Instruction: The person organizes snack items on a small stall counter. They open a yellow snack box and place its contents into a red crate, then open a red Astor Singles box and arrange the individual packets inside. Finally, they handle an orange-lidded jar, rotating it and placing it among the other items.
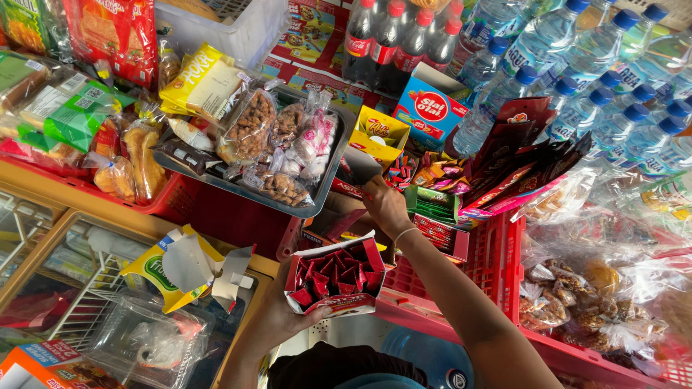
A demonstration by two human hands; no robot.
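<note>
Held low at centre in the left hand point(277, 317): an opened red and white cardboard box point(335, 277), cupped from beneath, fingers clenched around its lower end, open top facing up toward the camera, long axis running roughly left to right with the torn flap end tilted up to the right. Packed inside: small red foil sachets point(333, 274), standing on edge in rows. Further up, the right hand point(386, 205) reaching into the red plastic crate point(497, 252), fingers closed on something small among the display packs (exactly what, cannot tell). In that crate: green sachet strips point(432, 202) and dark red hanging packets point(519, 155) fanned out to the right. To the left, a grey metal tray point(328, 191) loaded with clear bags of nuts and sweets point(281, 140). Behind, dark cola bottles with red caps point(393, 36) beside clear water bottles with blue caps point(598, 79). Lower left, a torn yellow and green carton point(162, 277) lying on a glass counter top point(108, 302).
</note>
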